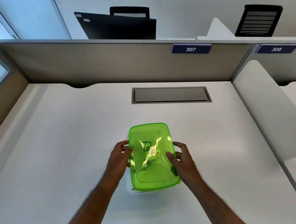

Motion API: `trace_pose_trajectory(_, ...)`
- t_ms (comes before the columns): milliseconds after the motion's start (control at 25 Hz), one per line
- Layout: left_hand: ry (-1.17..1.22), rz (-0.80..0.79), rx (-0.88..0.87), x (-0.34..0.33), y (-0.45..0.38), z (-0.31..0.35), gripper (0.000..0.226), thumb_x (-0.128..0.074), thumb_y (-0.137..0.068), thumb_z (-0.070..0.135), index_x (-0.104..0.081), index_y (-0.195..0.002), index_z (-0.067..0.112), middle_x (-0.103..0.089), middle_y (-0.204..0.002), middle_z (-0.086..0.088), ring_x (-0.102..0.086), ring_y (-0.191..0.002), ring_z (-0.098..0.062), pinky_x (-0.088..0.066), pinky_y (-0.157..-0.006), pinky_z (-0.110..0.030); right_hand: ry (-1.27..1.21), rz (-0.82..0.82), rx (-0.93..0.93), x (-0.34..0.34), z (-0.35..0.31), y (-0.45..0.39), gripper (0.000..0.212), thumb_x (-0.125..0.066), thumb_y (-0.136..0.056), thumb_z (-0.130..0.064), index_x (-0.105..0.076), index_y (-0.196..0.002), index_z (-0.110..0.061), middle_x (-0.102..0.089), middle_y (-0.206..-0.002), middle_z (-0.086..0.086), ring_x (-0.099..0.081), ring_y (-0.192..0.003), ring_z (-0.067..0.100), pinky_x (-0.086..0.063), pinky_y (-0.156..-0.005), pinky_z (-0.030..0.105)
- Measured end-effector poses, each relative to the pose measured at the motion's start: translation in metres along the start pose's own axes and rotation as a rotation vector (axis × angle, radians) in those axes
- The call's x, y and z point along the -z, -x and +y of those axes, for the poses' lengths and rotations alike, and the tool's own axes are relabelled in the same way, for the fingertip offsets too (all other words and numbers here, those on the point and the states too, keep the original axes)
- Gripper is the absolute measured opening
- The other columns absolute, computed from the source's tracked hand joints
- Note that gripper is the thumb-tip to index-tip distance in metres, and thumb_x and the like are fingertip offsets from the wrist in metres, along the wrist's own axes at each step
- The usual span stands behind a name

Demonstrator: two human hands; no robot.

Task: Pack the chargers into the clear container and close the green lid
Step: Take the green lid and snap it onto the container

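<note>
A translucent green lid (150,171) lies on top of the clear container (139,191), of which only a thin strip shows below the lid's near edge. Both sit on the white desk (55,140), near its middle. My left hand (121,153) grips the lid's left edge with fingers curled over the rim. On the opposite side, my right hand (180,158) holds the right edge, thumb pressed on the lid's top. Faint shapes show through the green plastic; no chargers can be made out.
A grey cable hatch (171,95) is set into the desk behind the container. Grey partition walls (95,62) close off the back and left. A white divider (258,108) stands at the right. Black chairs (258,20) show beyond the partition.
</note>
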State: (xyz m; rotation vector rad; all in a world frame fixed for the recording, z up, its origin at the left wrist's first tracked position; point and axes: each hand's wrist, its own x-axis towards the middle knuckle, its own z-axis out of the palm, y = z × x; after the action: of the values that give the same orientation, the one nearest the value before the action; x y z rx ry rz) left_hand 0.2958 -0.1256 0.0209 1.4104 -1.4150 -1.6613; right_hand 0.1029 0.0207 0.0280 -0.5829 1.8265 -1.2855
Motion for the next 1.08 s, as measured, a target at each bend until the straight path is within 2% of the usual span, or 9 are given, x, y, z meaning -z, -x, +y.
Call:
trace_pose_trajectory(80, -0.082, 0.033, -0.006, 0.011, -0.009, -0.002, 0.017, -0.061, -0.095, 0.015, -0.067, -0.106, 0.026, -0.070, -0.097, -0.007, -0.063, -0.075, -0.014, -0.049, -0.057, -0.030, 0.028, -0.014, 0.000, -0.005, -0.002, 0.002, 0.039, -0.071, -0.092, -0.036, -0.050, -0.124, -0.045, -0.078, -0.096, 0.003, -0.074, -0.071, 0.021, -0.055, -0.054, 0.028)
trace_pose_trajectory(280, -0.202, 0.064, 0.012, 0.022, -0.024, -0.011, 0.006, -0.065, -0.094, 0.021, -0.070, -0.098, 0.019, -0.072, -0.097, -0.001, -0.065, -0.093, -0.019, -0.049, -0.081, -0.035, 0.054, -0.048, -0.006, -0.014, -0.001, 0.003, 0.043, -0.073, -0.091, -0.035, -0.049, -0.124, -0.052, -0.079, -0.095, 0.001, -0.077, -0.079, 0.020, -0.062, -0.064, 0.036)
trace_pose_trajectory(400, -0.213, 0.069, 0.009, 0.021, -0.026, -0.016, 0.006, -0.067, -0.093, 0.020, -0.069, -0.098, 0.016, -0.072, -0.096, -0.002, -0.066, -0.095, -0.018, -0.048, -0.078, -0.030, 0.075, -0.048, -0.009, -0.018, 0.000, 0.000, 0.045, -0.074, -0.091, -0.035, -0.049, -0.125, -0.050, -0.078, -0.095, 0.004, -0.077, -0.080, 0.020, -0.062, -0.067, 0.037)
trace_pose_trajectory(560, -0.196, 0.076, 0.023, 0.020, -0.029, -0.021, 0.006, -0.067, -0.093, 0.021, -0.068, -0.099, 0.019, -0.070, -0.096, -0.001, -0.066, -0.091, -0.017, -0.048, -0.074, -0.029, 0.089, -0.068, -0.025, -0.016, 0.001, -0.005, 0.045, -0.075, -0.090, -0.035, -0.049, -0.124, -0.049, -0.078, -0.091, 0.005, -0.076, -0.076, 0.019, -0.061, -0.060, 0.032)
trace_pose_trajectory(720, -0.159, 0.068, 0.049, 0.017, -0.035, -0.018, 0.019, -0.066, -0.094, 0.019, -0.064, -0.113, 0.019, -0.068, -0.098, 0.000, -0.066, -0.089, -0.019, -0.049, -0.077, -0.034, 0.106, -0.092, -0.032, -0.014, 0.004, -0.010, 0.044, -0.076, -0.089, -0.034, -0.049, -0.120, -0.052, -0.078, -0.089, 0.003, -0.076, -0.074, 0.020, -0.058, -0.057, 0.029)
trace_pose_trajectory(880, -0.170, 0.031, -0.006, 0.008, -0.057, -0.004, 0.027, -0.062, -0.098, 0.019, -0.064, -0.124, 0.019, -0.066, -0.109, 0.001, -0.063, -0.096, -0.021, -0.053, -0.087, -0.043, 0.103, -0.131, -0.050, -0.008, 0.010, -0.015, 0.039, -0.074, -0.091, -0.030, -0.050, -0.121, -0.037, -0.079, -0.085, 0.005, -0.075, -0.071, 0.021, -0.057, -0.057, 0.032)
trace_pose_trajectory(960, -0.204, 0.035, -0.040, 0.003, -0.069, 0.000, 0.022, -0.062, -0.098, 0.020, -0.069, -0.118, 0.017, -0.067, -0.110, 0.002, -0.063, -0.100, -0.020, -0.051, -0.090, -0.038, 0.075, -0.155, -0.058, -0.005, 0.011, -0.016, 0.037, -0.073, -0.093, -0.026, -0.049, -0.121, -0.032, -0.079, -0.086, 0.007, -0.074, -0.070, 0.022, -0.056, -0.056, 0.034)
trace_pose_trajectory(1080, -0.268, 0.052, -0.062, -0.002, -0.081, -0.001, 0.013, -0.066, -0.095, 0.020, -0.071, -0.106, 0.015, -0.067, -0.098, 0.007, -0.062, -0.095, -0.013, -0.044, -0.080, -0.026, 0.049, -0.168, -0.064, -0.004, 0.013, -0.016, 0.037, -0.072, -0.093, -0.023, -0.049, -0.122, -0.031, -0.078, -0.089, 0.011, -0.074, -0.069, 0.022, -0.054, -0.053, 0.033)
